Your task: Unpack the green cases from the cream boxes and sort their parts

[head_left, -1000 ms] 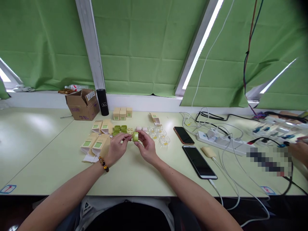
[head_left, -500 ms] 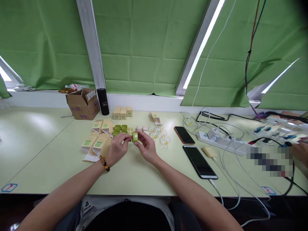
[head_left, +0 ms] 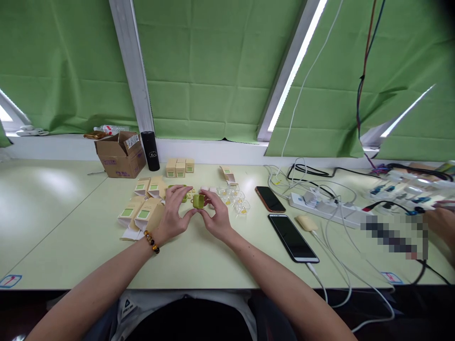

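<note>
A small, rounded olive-green case [head_left: 198, 201] with a little loop on its left side is held up over the table. My right hand [head_left: 217, 219] grips it between thumb and fingertips. Just left of it my left hand [head_left: 174, 214] has thumb and fingers spread apart, the thumb tip close to the case's lower edge; whether it touches cannot be told. Behind the left fingers, more green cases [head_left: 184, 197] are partly hidden. Small yellowish-green pieces [head_left: 191, 193] and pale pink items [head_left: 212, 189] lie just beyond. Clear plastic pieces [head_left: 241, 207] with yellow bits sit to the right.
Opened kraft boxes [head_left: 144, 214] with green labels lie left, closed ones [head_left: 176, 167] behind. Further back are a cardboard carton [head_left: 121, 158] and black bottle [head_left: 150, 151]. Two phones [head_left: 293, 239], a power strip [head_left: 329, 209] and cables are right. Another person's hand [head_left: 441, 222] is far right.
My left fingers have let go of the case's side and spread apart. The case stays in my right hand, turned somewhat, with its loop showing. The view has shifted slightly.
</note>
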Demonstrator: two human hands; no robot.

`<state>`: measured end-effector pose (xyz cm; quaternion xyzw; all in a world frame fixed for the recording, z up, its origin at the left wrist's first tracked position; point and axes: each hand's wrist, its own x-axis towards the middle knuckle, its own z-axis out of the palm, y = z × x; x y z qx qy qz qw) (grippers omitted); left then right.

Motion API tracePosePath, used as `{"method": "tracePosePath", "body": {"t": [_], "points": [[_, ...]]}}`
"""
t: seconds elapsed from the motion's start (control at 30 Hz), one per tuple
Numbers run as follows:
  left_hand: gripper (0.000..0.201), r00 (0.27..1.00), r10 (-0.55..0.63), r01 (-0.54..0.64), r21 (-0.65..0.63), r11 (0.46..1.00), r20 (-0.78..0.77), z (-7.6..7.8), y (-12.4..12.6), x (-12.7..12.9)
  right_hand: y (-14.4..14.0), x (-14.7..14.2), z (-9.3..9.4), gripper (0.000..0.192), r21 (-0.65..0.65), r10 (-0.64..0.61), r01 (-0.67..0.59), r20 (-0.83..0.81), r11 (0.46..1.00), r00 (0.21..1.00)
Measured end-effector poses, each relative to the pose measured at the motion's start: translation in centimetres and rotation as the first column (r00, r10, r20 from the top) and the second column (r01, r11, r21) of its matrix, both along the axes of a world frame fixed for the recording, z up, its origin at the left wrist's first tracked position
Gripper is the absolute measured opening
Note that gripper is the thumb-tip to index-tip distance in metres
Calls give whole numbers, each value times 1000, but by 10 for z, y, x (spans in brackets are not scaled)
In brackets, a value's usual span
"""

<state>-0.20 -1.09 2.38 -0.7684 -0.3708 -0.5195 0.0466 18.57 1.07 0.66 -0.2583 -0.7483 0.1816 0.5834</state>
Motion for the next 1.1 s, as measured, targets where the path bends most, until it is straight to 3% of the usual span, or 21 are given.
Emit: {"method": "tracePosePath", "body": {"t": [0.2,0.47,0.6,0.7,0.83,1.1], "points": [[49,998,-49,49,11,999,-51,-6,6,1,0,1,-2,61,186,-102,83,91,979,991],[43,998,-4,5,-13,1000,58,-10,12,-1,-5,1,5,47,173,-86,76,53,982,995],[44,996,11,-15,43,999,94,-8,10,1,-6,2,8,33,250,-192,182,16,951,981],[41,997,-11,3,91,996,83,-8,7,4,-6,2,7,19,199,-218,212,7,957,976],[38,996,-68,62,99,993,60,-10,4,8,-8,-2,4,16,101,-113,112,5,989,994],[42,997,-8,17,107,994,-82,-16,2,7,-11,-8,0,21,173,-143,139,13,975,990]]}}
